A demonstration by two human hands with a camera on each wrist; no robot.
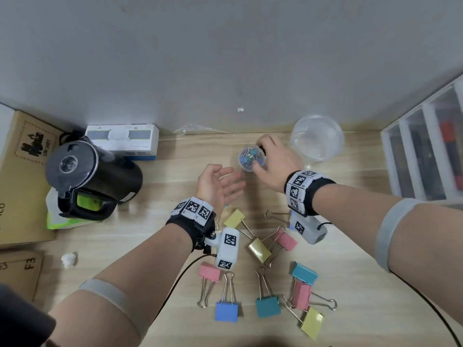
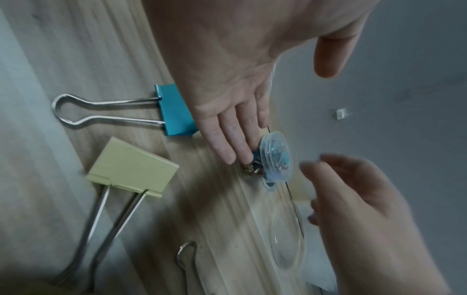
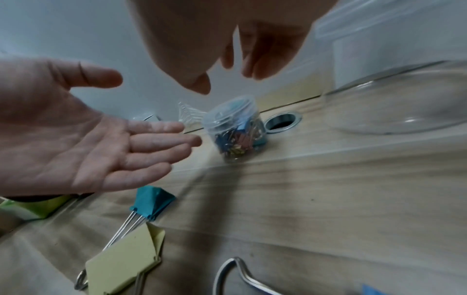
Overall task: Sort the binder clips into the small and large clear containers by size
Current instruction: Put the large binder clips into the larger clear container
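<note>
A small clear container (image 1: 251, 157) (image 3: 235, 127) stands on the wooden table (image 1: 350, 259), holding several small coloured clips. My right hand (image 1: 271, 159) (image 3: 227, 77) hovers just over it, fingers loosely curved and holding nothing. My left hand (image 1: 223, 184) (image 2: 227, 123) lies open, palm up, its fingertips (image 3: 192, 139) right beside the container; I cannot tell whether they touch it. The large clear container (image 1: 317, 137) stands empty at the back right. Several large binder clips lie in front, among them yellow (image 1: 234, 218), gold (image 1: 259, 250), blue (image 1: 226, 312) and teal (image 1: 267, 306) (image 2: 174, 111).
A black kettle (image 1: 92, 176) and a white box (image 1: 122, 139) stand at the left, with cardboard boxes (image 1: 22, 171) beyond. A plastic drawer unit (image 1: 426, 151) lines the right edge. A cable hole (image 3: 283, 121) sits behind the small container. The grey wall closes the back.
</note>
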